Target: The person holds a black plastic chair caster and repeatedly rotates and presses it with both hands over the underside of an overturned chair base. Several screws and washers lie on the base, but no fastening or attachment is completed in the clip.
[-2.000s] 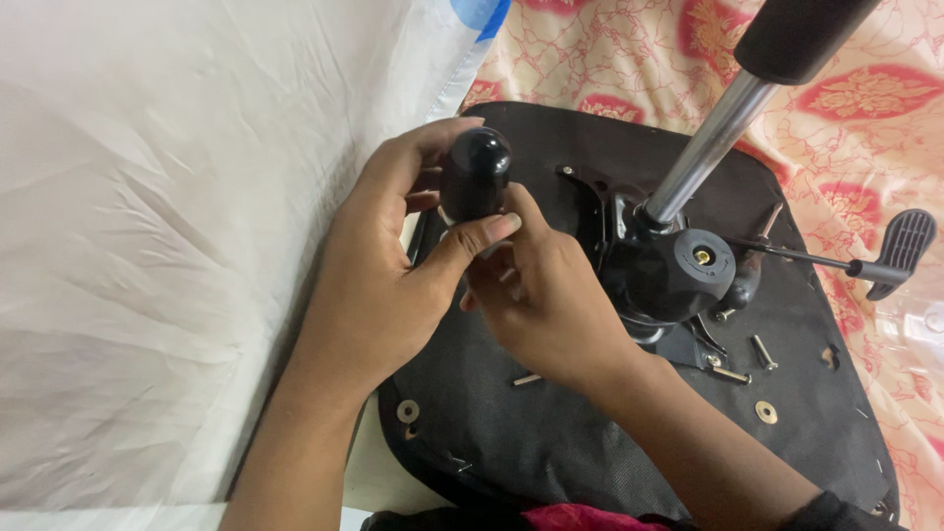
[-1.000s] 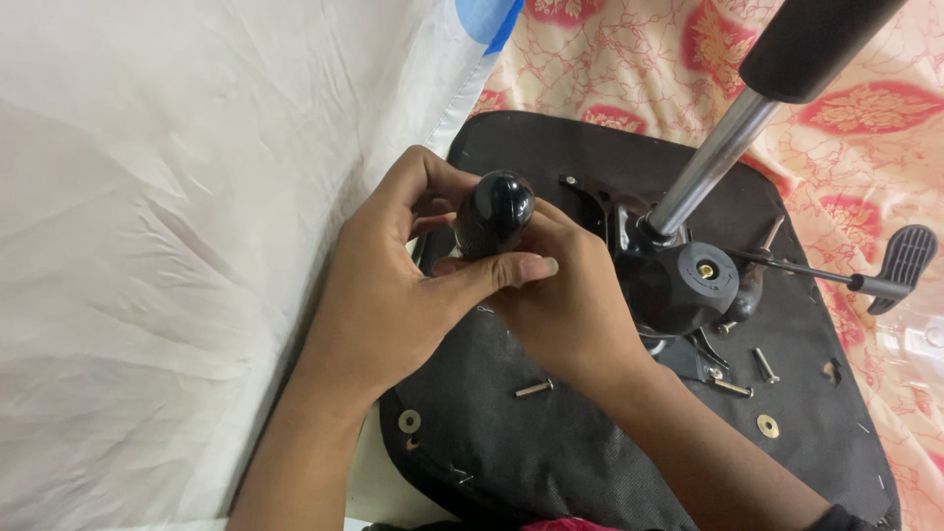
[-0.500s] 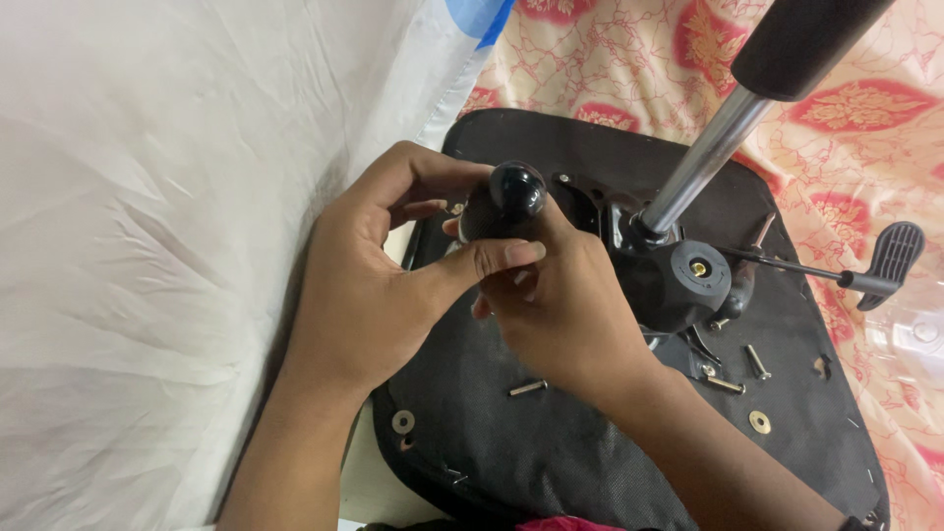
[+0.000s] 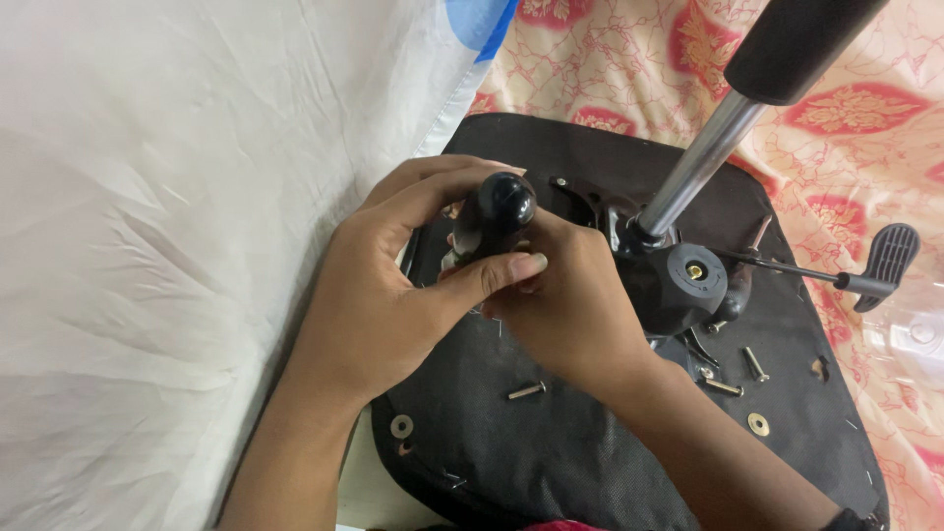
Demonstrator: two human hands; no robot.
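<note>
- Both hands wrap the screwdriver point(image 4: 495, 218), upright over the chair seat's point(image 4: 551, 442) underside near its left edge.
- Your left hand point(image 4: 388, 295) clamps the black handle; your right hand point(image 4: 570, 305) closes lower down.
- Keep it vertical, press down steadily, clear of the metal post point(image 4: 693, 177).
- Loose screws point(image 4: 527, 390) lie beside.

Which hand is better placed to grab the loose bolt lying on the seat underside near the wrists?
Probably right. The right hand sits directly above the loose bolt, while the left hand wraps the black screwdriver handle and would have to release it.

Screwdriver point(image 4: 495, 218) tip — behind fingers point(image 4: 511, 265)
</note>
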